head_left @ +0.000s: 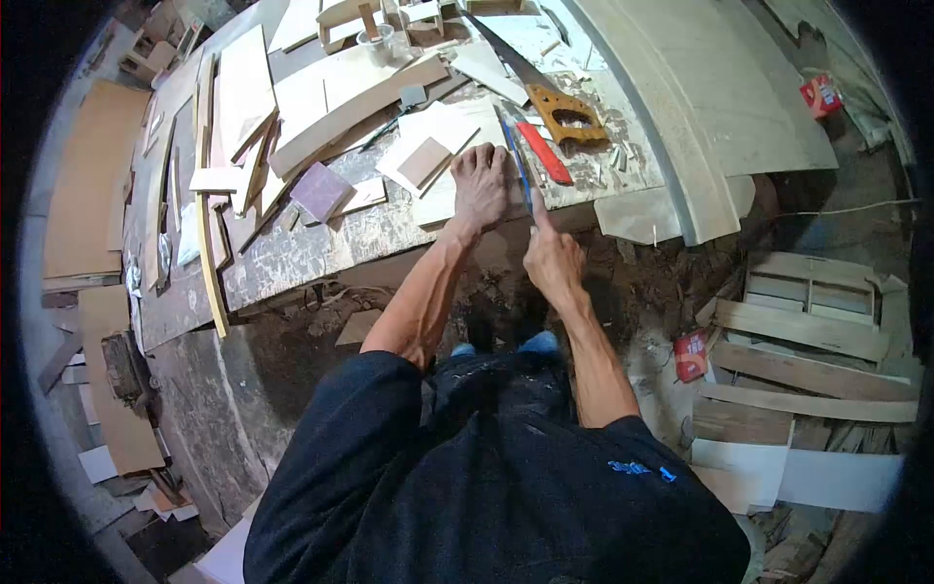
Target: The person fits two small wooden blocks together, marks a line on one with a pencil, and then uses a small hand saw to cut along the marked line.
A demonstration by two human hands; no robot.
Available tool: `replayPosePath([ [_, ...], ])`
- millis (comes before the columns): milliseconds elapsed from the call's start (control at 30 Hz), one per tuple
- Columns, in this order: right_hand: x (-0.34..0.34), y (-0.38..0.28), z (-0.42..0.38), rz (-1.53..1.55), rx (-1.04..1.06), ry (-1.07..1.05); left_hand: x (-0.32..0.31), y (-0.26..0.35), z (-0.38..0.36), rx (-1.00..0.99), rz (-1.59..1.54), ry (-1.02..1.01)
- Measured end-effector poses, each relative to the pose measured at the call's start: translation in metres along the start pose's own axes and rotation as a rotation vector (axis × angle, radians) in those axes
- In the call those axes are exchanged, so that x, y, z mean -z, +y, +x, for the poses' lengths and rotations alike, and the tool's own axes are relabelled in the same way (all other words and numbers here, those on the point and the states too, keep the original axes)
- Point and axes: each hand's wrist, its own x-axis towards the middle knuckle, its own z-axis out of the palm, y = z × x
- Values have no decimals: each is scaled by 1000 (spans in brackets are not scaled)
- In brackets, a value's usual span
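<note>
My left hand [480,185] presses on a pale wooden board [438,206] at the front edge of the workbench, its fingers bent and the thumb side toward the right. My right hand [555,255] is closed round a slim, blue-edged tool [520,167], with the index finger stretched along it. The tool lies along the board's right edge, pointing away from me; its exact kind is not clear. Just right of it rests a red-handled tool [543,153]. A handsaw [559,109] with a yellow-brown wooden handle lies beyond. Left of my left hand is a small brownish wood block [424,162].
The workbench [375,234] carries offcuts, a purple block [321,192], a long curved wood piece [355,112] and a plastic cup [376,44]. A large curved panel [700,88] overhangs at right. Wooden frames [812,297] and a red packet [691,356] lie below on the right.
</note>
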Motion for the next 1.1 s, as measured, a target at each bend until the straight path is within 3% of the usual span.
replayPosePath([
  [200, 1, 11, -33, 29, -63, -77, -1, -1, 1, -14, 10, 39],
  [333, -10, 7, 5, -27, 20, 62, -2, -2, -1, -8, 1, 16],
  [467, 10, -3, -18, -51, -23, -29, -3, 0, -2, 0, 3, 17],
  [567, -3, 13, -31, 67, -11, -3, 0, -1, 3, 1, 9, 12],
  [667, -9, 8, 4, 41, 74, 122, -2, -2, -3, -9, 12, 5],
  [700, 0, 1, 7, -6, -6, 34, -1, 0, -4, -7, 16, 16],
  [833, 1, 7, -28, 73, -5, 11, -1, -1, 0, -12, 27, 21],
  [933, -3, 11, -30, 115, 85, 111, -1, -1, -3, -14, 15, 18],
  [967, 0, 8, -21, 157, 17, 16, -2, -2, -1, -17, 19, 20],
  [1100, -7, 4, -6, -36, 44, 132, -1, 0, 0, -19, 15, 20],
])
